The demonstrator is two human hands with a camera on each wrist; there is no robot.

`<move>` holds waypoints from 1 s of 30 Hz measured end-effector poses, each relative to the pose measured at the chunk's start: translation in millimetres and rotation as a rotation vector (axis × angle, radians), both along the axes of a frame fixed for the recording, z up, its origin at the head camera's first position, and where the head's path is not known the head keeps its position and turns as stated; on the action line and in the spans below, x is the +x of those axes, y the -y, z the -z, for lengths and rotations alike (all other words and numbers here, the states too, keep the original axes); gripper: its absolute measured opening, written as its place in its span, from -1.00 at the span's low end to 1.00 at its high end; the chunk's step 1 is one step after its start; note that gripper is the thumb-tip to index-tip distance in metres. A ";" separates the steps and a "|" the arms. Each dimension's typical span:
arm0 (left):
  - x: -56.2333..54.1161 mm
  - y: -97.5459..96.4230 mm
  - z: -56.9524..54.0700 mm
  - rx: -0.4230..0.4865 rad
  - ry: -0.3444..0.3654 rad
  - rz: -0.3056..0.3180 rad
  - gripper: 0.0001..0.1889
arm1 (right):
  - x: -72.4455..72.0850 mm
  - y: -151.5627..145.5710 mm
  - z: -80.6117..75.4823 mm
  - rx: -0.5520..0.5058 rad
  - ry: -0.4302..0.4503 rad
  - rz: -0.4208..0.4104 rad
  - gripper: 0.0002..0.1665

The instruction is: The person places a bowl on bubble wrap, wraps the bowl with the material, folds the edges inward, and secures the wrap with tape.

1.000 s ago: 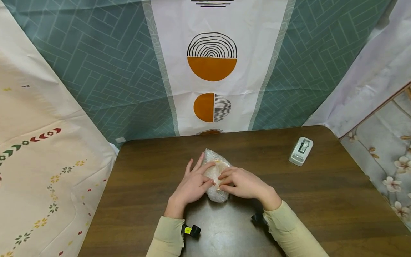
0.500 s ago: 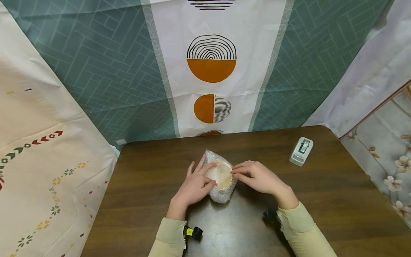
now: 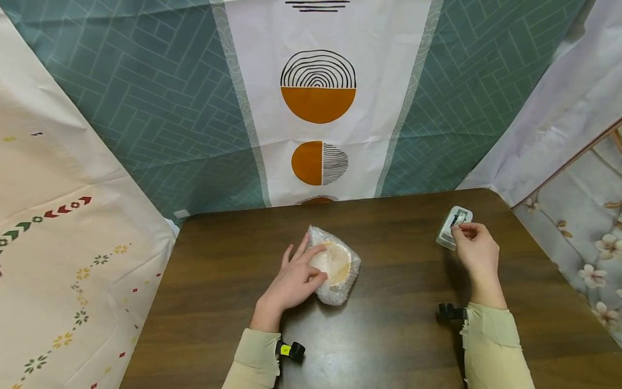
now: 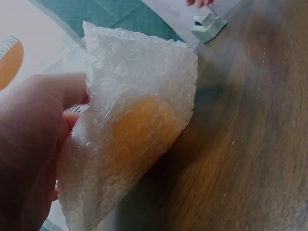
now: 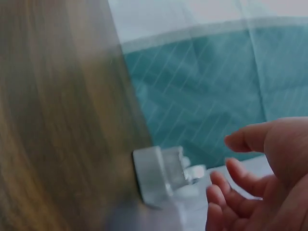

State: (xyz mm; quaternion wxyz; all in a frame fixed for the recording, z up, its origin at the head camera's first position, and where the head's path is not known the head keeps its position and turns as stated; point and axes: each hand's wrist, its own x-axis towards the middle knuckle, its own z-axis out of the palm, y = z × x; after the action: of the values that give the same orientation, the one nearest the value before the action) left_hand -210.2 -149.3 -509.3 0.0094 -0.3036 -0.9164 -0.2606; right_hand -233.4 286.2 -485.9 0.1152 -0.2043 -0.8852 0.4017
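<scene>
A bubble-wrapped bundle (image 3: 338, 273) sits on the table in the head view. A round pale shape with a yellow edge shows on its top, and an orange patch shows through the bubble wrap (image 4: 139, 62) in the left wrist view. My left hand (image 3: 291, 281) rests on the bundle, index finger and thumb pressing the wrap over the round shape, other fingers spread along its side. My right hand (image 3: 478, 251) is over the near end of a white tape dispenser (image 3: 448, 232). In the right wrist view, its thumb and fingers are apart beside the dispenser (image 5: 154, 178), with nothing between them.
The brown wooden table (image 3: 233, 243) ends at a hanging green and white cloth (image 3: 199, 135). Another patterned cloth (image 3: 87, 297) hangs at the left, and a flowered one (image 3: 590, 237) at the right. Wrist cameras are strapped to both arms.
My right hand has left the bundle and moved right to the tape dispenser, uncovering the bundle's right side. My left hand has stayed on the wrap.
</scene>
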 end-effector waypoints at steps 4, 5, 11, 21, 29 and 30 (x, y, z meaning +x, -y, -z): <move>-0.5 1.7 -1.2 0.001 0.029 -0.002 -0.60 | -3.8 -11.4 11.4 -0.074 0.060 0.063 -0.26; -0.6 2.0 -1.2 0.000 0.035 -0.002 -0.60 | -4.5 -12.6 13.7 -0.087 0.075 0.064 -0.22; -1.3 1.4 0.1 0.007 0.041 0.001 -0.60 | -7.4 -14.5 25.5 -0.110 0.107 0.022 -0.17; -3.1 -0.9 1.8 0.031 0.030 0.000 -0.57 | -8.3 -12.3 27.7 -0.231 0.109 0.038 -0.25; -4.4 -1.0 3.7 0.028 0.031 0.002 -0.58 | -12.2 -8.2 32.6 -0.335 0.041 0.096 -0.44; -4.4 -1.3 3.8 0.029 0.028 0.001 -0.58 | -12.5 -8.2 33.4 -0.336 0.034 0.099 -0.46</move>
State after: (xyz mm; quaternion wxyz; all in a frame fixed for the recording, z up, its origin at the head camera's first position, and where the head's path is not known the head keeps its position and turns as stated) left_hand -214.6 -148.0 -513.1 0.0010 -0.3005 -0.9123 -0.2781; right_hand -246.0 294.4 -519.2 0.0843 -0.2708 -0.7963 0.5343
